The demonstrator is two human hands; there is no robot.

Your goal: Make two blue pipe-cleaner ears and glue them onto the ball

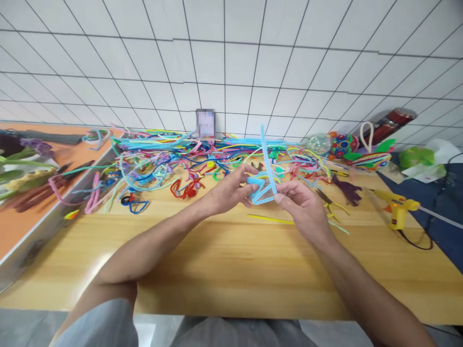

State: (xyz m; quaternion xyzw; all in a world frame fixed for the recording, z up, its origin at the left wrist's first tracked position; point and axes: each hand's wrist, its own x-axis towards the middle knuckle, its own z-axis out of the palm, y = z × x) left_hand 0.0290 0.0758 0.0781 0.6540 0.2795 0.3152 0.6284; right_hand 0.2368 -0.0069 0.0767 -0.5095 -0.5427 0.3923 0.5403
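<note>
Between my hands, above the wooden table [231, 246], is a light blue pipe cleaner [265, 198] bent into a loop, with one straight end standing up. My left hand [234, 189] pinches a light blue wound part at the loop's left side, thumb in front. My right hand [302, 205] grips the pipe cleaner at its right bend between thumb and fingers. A bit of yellow shows behind the loop. A yellow pipe cleaner [271, 219] lies on the table just below the hands.
Tangled coloured pipe cleaners [162, 168] line the back by the tiled wall [238, 62], where a phone [206, 124] leans. To the right are pliers [324, 196], a dark purple glove-like piece [346, 190] and a yellow glue gun [397, 208] with its cord.
</note>
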